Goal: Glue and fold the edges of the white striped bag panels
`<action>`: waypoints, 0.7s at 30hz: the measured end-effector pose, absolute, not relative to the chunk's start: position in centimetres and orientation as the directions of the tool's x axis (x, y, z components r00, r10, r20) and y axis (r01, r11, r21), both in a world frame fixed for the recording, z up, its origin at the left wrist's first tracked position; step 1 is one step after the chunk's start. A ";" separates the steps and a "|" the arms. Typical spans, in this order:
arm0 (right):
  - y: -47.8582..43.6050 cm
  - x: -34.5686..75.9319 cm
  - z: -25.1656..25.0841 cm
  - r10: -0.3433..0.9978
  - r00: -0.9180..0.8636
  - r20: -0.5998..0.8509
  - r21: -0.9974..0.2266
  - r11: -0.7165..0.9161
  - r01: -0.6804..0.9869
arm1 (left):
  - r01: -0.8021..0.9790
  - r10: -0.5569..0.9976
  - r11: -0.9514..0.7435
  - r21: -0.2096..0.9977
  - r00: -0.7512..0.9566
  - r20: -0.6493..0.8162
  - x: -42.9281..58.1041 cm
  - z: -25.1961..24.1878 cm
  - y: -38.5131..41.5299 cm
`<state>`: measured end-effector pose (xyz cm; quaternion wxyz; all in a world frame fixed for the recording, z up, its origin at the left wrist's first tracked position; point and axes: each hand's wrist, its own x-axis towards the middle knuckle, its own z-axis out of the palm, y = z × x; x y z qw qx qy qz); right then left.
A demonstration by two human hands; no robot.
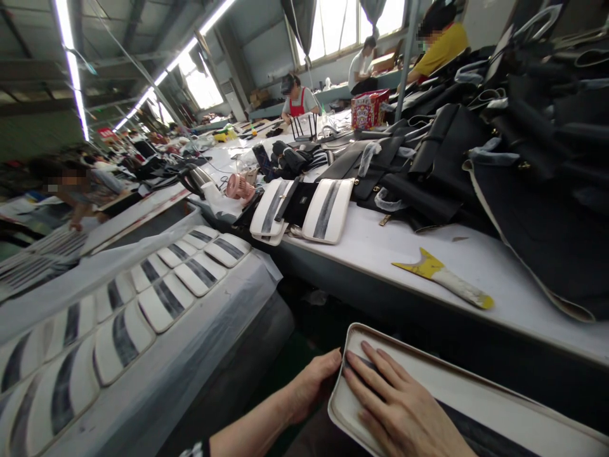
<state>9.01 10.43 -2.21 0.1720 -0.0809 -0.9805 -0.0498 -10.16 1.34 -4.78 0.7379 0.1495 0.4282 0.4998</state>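
A white panel with a dark stripe and a tan edge (pixel 457 387) lies low in front of me. My right hand (pixel 399 406) rests flat on its near end, fingers stretched out over the stripe. My left hand (pixel 314 381) grips the panel's left edge, thumb on top and fingers curled under it.
Rows of matching striped panels (pixel 162 292) lie on a grey surface at the left. The white table (pixel 499 285) holds a yellow-tipped scraper (pixel 445 277), two striped panels (pixel 328 209) and a heap of black bags (pixel 523 146). Other people work further back.
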 end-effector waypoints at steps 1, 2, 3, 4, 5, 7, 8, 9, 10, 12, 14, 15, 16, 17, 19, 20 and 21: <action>10.4 9.0 -2.2 0.142 -0.927 0.347 0.066 0.982 0.175 | -0.607 0.868 0.453 0.653 0.133 -0.478 -10.1 -4.8 1.4; 10.4 9.1 -2.2 0.143 -0.927 0.348 0.060 0.983 0.174 | -0.605 0.871 0.448 0.658 0.131 -0.473 -10.1 -4.8 1.4; 10.4 9.1 -2.2 0.145 -0.925 0.350 0.051 0.984 0.173 | -0.603 0.873 0.444 0.662 0.127 -0.470 -10.0 -4.9 1.4; 10.5 9.1 -2.3 0.151 -0.924 0.352 0.038 0.984 0.175 | -0.602 0.874 0.441 0.666 0.122 -0.470 -10.0 -4.9 1.4; 10.6 9.1 -2.4 0.158 -0.920 0.358 0.023 0.984 0.178 | -0.601 0.874 0.440 0.667 0.118 -0.471 -9.9 -4.9 1.4; 10.7 9.1 -2.7 0.169 -0.910 0.379 -0.008 0.984 0.179 | -0.601 0.878 0.431 0.673 0.106 -0.467 -9.9 -4.8 1.5; 10.8 9.0 -2.8 0.172 -0.905 0.390 -0.020 0.984 0.179 | -0.595 0.880 0.428 0.681 0.101 -0.464 -9.9 -4.7 1.5; 10.8 9.0 -3.0 0.176 -0.899 0.400 -0.028 0.983 0.180 | -0.582 0.880 0.428 0.692 0.094 -0.465 -10.0 -4.7 1.5; 10.9 8.9 -3.2 0.176 -0.895 0.409 -0.032 0.983 0.179 | -0.561 0.878 0.434 0.705 0.085 -0.472 -10.1 -4.6 1.6; 11.0 8.9 -3.5 0.165 -0.894 0.417 -0.028 0.985 0.169 | -0.503 0.864 0.459 0.732 0.061 -0.500 -10.2 -4.3 1.7; 10.9 8.9 -3.7 0.155 -0.891 0.427 -0.023 0.987 0.161 | -0.448 0.852 0.481 0.754 0.034 -0.523 -10.4 -4.2 1.7; 10.9 8.9 -3.8 0.162 -0.887 0.431 -0.029 0.986 0.166 | -0.427 0.849 0.486 0.762 0.022 -0.529 -10.4 -4.1 1.7; 10.9 9.0 -3.9 0.176 -0.882 0.438 -0.040 0.984 0.176 | -0.413 0.847 0.488 0.769 0.013 -0.531 -10.5 -4.1 1.7; 10.8 9.0 -3.9 0.193 -0.875 0.444 -0.053 0.981 0.189 | -0.406 0.847 0.487 0.773 0.005 -0.531 -10.4 -4.1 1.7; 10.8 8.9 -3.9 0.212 -0.865 0.455 -0.063 0.976 0.206 | -0.410 0.852 0.474 0.779 -0.007 -0.523 -10.3 -4.1 1.7; 10.7 8.8 -3.9 0.210 -0.863 0.459 -0.056 0.977 0.208 | -0.419 0.858 0.463 0.781 -0.010 -0.514 -10.2 -4.2 1.7; 10.7 8.8 -3.9 0.203 -0.864 0.460 -0.041 0.977 0.208 | -0.429 0.864 0.449 0.784 -0.014 -0.503 -10.0 -4.2 1.7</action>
